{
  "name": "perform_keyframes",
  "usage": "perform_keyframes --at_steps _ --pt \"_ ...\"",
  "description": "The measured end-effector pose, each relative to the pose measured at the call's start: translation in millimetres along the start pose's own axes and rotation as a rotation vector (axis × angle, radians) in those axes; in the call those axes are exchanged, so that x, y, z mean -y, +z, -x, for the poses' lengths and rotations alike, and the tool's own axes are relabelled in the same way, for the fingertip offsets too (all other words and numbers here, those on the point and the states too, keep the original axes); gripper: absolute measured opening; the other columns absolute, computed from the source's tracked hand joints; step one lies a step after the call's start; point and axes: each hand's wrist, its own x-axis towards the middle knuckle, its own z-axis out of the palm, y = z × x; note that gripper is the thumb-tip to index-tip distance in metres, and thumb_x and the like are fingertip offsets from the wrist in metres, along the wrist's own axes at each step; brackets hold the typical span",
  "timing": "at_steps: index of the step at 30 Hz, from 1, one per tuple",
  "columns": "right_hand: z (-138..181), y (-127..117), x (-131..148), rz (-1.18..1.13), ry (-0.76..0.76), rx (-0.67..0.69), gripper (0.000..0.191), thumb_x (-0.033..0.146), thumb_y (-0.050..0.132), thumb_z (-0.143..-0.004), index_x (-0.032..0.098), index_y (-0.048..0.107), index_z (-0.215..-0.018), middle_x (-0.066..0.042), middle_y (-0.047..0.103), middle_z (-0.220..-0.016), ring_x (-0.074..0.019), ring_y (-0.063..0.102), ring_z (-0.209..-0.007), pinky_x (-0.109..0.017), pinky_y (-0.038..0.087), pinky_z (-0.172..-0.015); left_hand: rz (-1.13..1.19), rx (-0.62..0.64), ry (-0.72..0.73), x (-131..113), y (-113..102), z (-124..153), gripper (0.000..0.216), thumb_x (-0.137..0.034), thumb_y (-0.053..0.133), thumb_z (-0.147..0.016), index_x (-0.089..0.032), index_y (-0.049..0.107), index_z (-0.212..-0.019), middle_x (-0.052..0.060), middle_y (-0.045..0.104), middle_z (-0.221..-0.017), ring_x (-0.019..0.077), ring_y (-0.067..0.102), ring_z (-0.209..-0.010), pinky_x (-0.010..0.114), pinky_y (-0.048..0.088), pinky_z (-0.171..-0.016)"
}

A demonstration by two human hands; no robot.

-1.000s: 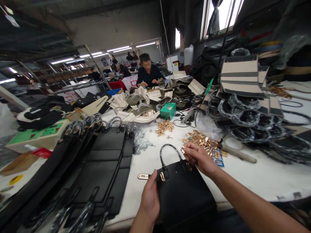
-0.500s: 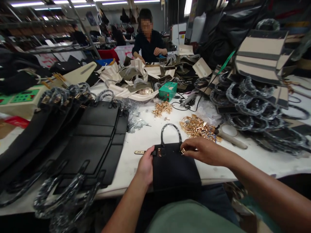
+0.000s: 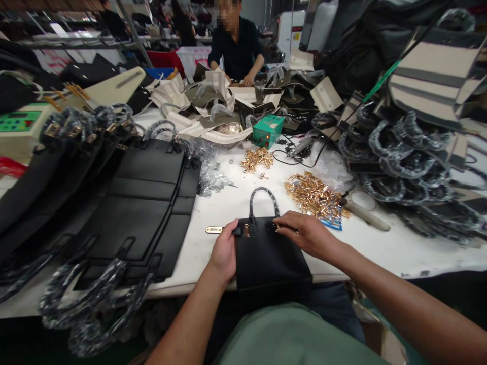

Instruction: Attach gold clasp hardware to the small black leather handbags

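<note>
A small black handbag [image 3: 270,261] stands at the table's front edge, its loop handle [image 3: 263,190] wrapped in clear plastic. My left hand [image 3: 223,256] is closed on the bag's left side, thumb near the upper corner. Past that thumb juts a strap with a gold slotted plate [image 3: 214,230]. One gold fitting [image 3: 246,231] sits on the bag left of the handle's front. My right hand [image 3: 306,234] pinches a small gold fitting [image 3: 276,226] against the bag's upper right. The fingers partly cover this fitting.
Gold fittings lie in a large pile [image 3: 315,195] and a smaller pile [image 3: 256,158]. Flat black bag panels [image 3: 144,187] are stacked left, plastic-wrapped handles [image 3: 403,147] right. Behind are a green box [image 3: 268,130] and beige pieces [image 3: 228,134]. A co-worker [image 3: 238,48] works across the table.
My right hand has brought the gold fitting from the bag's upper right edge slightly left, onto its front. My left hand keeps its grip. The co-worker's hands have come closer together.
</note>
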Motion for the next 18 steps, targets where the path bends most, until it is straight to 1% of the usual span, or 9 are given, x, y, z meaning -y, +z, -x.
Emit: perform_keyframes --at_steps 3,6,11,14,18 --pt "-4.4 3.2 3.3 0.034 -0.012 0.012 0.026 0.030 0.053 -0.097 0.028 0.068 -0.117 -0.006 0.070 -0.106 -0.0226 0.066 -0.095 -0.034 0.050 -0.084 -0.007 -0.020 0.006 1.1 -1.7 -0.5 0.044 -0.041 0.055 -0.089 -0.008 0.068 -0.115 0.013 0.078 -0.095 0.0321 0.073 -0.092 0.051 0.051 -0.097" --pt "-7.9 6.7 4.1 0.047 -0.022 0.015 0.026 0.029 0.053 -0.096 0.029 0.069 -0.117 -0.006 0.070 -0.105 -0.0228 0.066 -0.093 -0.035 0.050 -0.084 -0.002 -0.011 0.000 2.3 -2.5 -1.2 0.047 -0.043 0.055 -0.089 -0.008 0.067 -0.118 0.014 0.077 -0.098 0.0330 0.072 -0.096 0.052 0.050 -0.099" --pt "-11.3 6.4 4.0 0.136 -0.031 0.055 0.026 0.030 0.049 -0.098 0.027 0.067 -0.117 -0.007 0.068 -0.103 -0.0227 0.065 -0.092 -0.033 0.049 -0.081 0.011 -0.011 0.002 2.4 0.6 -0.4 0.048 -0.043 0.054 -0.090 -0.008 0.066 -0.120 0.015 0.077 -0.101 0.0330 0.072 -0.096 0.052 0.049 -0.100" --pt "-12.6 3.6 7.4 0.208 -0.047 0.090 0.026 0.028 0.048 -0.099 0.025 0.067 -0.117 -0.008 0.068 -0.104 -0.0225 0.065 -0.093 -0.031 0.048 -0.078 0.024 0.010 -0.019 1.6 0.8 -0.2 0.050 -0.044 0.054 -0.090 -0.008 0.065 -0.122 0.015 0.077 -0.102 0.0330 0.072 -0.097 0.052 0.049 -0.101" --pt "-16.4 2.1 17.0 0.316 -0.078 0.135 0.025 0.025 0.047 -0.099 0.023 0.066 -0.116 -0.009 0.067 -0.102 -0.0213 0.065 -0.089 -0.029 0.047 -0.073 0.034 0.051 -0.031 1.7 -4.4 -2.0 0.051 -0.045 0.054 -0.091 -0.008 0.064 -0.125 0.015 0.076 -0.104 0.0329 0.072 -0.098 0.051 0.048 -0.102"
